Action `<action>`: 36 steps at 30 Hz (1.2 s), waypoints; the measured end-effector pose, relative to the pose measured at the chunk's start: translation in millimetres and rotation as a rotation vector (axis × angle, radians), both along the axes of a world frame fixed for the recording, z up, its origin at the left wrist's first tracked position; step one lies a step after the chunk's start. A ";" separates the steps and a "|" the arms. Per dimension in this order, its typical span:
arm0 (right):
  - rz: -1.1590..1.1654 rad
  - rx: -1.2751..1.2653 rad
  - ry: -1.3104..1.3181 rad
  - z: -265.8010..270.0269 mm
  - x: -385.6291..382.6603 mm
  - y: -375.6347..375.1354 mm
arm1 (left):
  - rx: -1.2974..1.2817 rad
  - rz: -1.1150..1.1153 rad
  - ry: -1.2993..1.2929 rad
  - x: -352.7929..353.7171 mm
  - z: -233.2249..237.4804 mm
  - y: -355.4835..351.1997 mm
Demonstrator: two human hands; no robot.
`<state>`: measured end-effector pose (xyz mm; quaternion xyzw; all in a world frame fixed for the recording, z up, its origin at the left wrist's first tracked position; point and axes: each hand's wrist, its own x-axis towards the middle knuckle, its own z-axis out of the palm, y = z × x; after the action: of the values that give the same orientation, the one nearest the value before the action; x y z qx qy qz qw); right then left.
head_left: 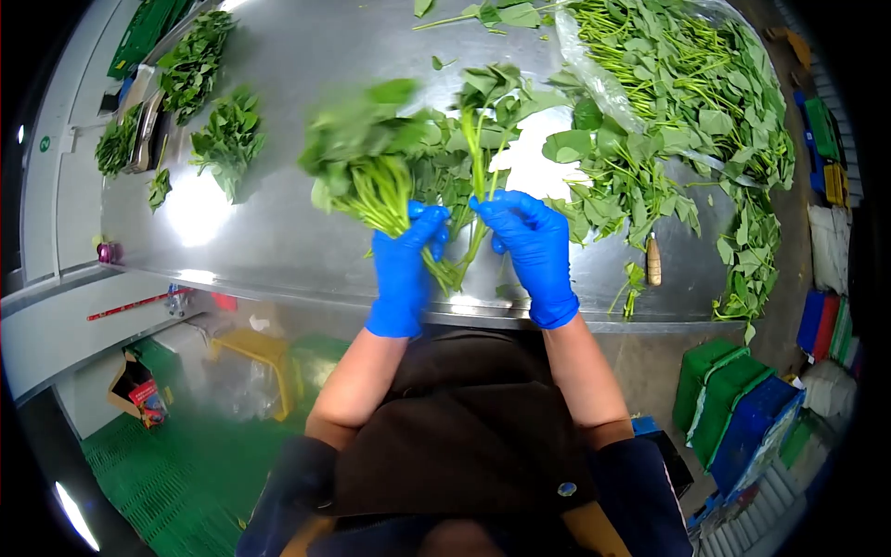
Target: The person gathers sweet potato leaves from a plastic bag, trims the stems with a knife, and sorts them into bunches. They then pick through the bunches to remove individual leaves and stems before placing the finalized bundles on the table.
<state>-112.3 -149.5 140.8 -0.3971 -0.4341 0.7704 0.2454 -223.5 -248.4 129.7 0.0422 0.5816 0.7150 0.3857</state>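
Note:
My left hand [399, 269], in a blue glove, is closed around the stems of a bunch of leafy greens [376, 181]; its leaves fan out up and to the left, blurred by motion. Close beside it, my gloved right hand [534, 251] pinches a few leafy stems [478, 153] between thumb and fingers. The lower ends of stems hang between the two hands, over the front of the metal table [306, 227]. Behind both hands lie loose greens [441, 158] on the tabletop.
A large heap of greens [668, 84] spills from clear plastic at the right. Near the front right edge lies a wooden handle [654, 260]. Tied-looking bunches [227, 135] stand at the left. Stacked crates [719, 399] are on the floor at the right, and a yellow stool [255, 353] at the left.

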 end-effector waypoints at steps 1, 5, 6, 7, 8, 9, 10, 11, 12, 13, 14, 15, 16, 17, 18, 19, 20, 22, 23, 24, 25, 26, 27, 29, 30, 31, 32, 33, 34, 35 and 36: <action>-0.002 0.047 -0.020 1.2 0.2 -1.1 | -0.006 -0.025 -0.007 -2.9 -0.8 -0.8; 0.079 -0.017 0.044 4.6 -10.2 -2.8 | 0.003 -0.154 -0.083 0.5 9.1 0.8; 0.052 0.054 0.045 7.0 -7.9 -7.0 | 0.018 -0.169 -0.093 2.1 8.0 0.4; 0.029 0.135 0.053 10.4 -8.0 -7.6 | 0.041 -0.167 -0.115 1.7 10.4 -0.5; 0.012 0.219 0.069 13.7 -10.8 -7.1 | 0.051 -0.116 -0.152 0.7 9.2 0.1; -0.026 0.169 0.099 17.6 -9.5 -11.5 | 0.062 -0.059 -0.183 -0.6 7.4 0.9; -0.026 0.223 0.100 13.5 -7.9 -17.1 | 0.076 -0.004 -0.213 -3.8 5.8 1.2; -0.034 0.276 0.096 6.3 -4.7 -23.6 | 0.092 0.055 -0.233 -7.8 4.1 0.6; -0.052 0.332 0.090 2.3 -1.0 -27.9 | 0.146 0.085 -0.218 -15.4 1.1 -1.1; -0.181 0.267 0.210 0.9 4.3 -31.7 | 0.197 0.112 -0.208 -25.9 -2.4 -6.4; -0.247 0.330 0.173 -3.6 13.9 -22.7 | 0.243 0.144 -0.203 -35.2 -5.0 -13.6; -0.314 0.392 0.130 -8.1 23.7 -13.8 | 0.243 0.205 -0.221 -44.4 -4.6 -20.8; -0.338 0.272 0.159 -11.1 31.2 1.6 | 0.256 0.257 -0.227 -58.3 -1.6 -25.2; -0.371 0.152 0.189 -14.1 38.6 16.9 | 0.296 0.263 -0.246 -69.8 0.8 -31.9; -0.338 -0.174 0.353 -14.1 43.7 28.4 | 0.339 0.269 -0.269 -79.1 1.5 -38.5; -0.270 -0.185 0.082 -29.4 45.4 25.5 | 0.332 0.287 -0.252 -86.9 0.9 -44.4; -0.018 -0.146 -0.164 -53.6 48.8 25.8 | 0.388 0.229 -0.257 -99.1 -8.1 -54.7; 0.289 -0.048 -0.397 -80.7 36.8 -4.6 | 0.555 0.167 -0.463 -116.9 -11.5 -69.8; 0.426 0.063 -0.521 -83.0 27.2 -13.6 | 0.618 0.141 -0.516 -128.8 -15.7 -78.7; 0.539 0.266 -0.647 -83.4 18.0 -20.5 | 0.591 0.218 -0.451 -129.3 2.9 -78.7; 0.537 0.515 -0.657 -107.4 17.0 -26.8 | 0.631 0.099 -0.442 -145.3 13.9 -89.7; 0.526 0.611 -0.661 -119.3 15.4 -26.8 | 0.173 0.337 0.110 -146.7 35.5 -87.9; 0.511 0.707 -0.668 -131.3 13.8 -26.8 | 0.095 0.441 0.258 -156.7 62.1 -92.4; 0.481 0.577 -0.681 -131.7 12.4 -25.8 | 0.344 0.314 0.240 -223.3 101.6 -141.6; 0.360 0.383 -0.575 -122.5 15.4 -24.9 | 0.687 0.073 0.073 -268.7 112.0 -175.7; 0.243 0.194 -0.462 -104.8 19.5 -23.3 | 0.726 0.084 0.039 -268.3 136.2 -177.1; 0.130 0.007 -0.345 -90.2 23.3 -23.0 | 0.765 0.099 0.009 -264.8 159.3 -181.0; 0.043 -0.008 -0.329 -82.5 29.5 -22.5 | 0.654 0.178 0.131 -254.4 159.5 -178.0; 0.007 -0.023 -0.284 -72.8 38.4 -19.6 | 0.543 0.255 0.249 -240.4 151.3 -171.3; -0.027 0.002 -0.280 -58.9 45.4 -16.5 | 0.429 0.330 0.360 -218.8 141.5 -157.7; -0.063 0.029 -0.278 -46.3 50.6 -13.6 | 0.349 0.217 0.335 -186.8 127.9 -136.2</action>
<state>-61.6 -163.2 94.5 -0.5098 -0.4624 0.6935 0.2130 -410.3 -384.6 257.6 0.1631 0.5062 0.8248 0.1919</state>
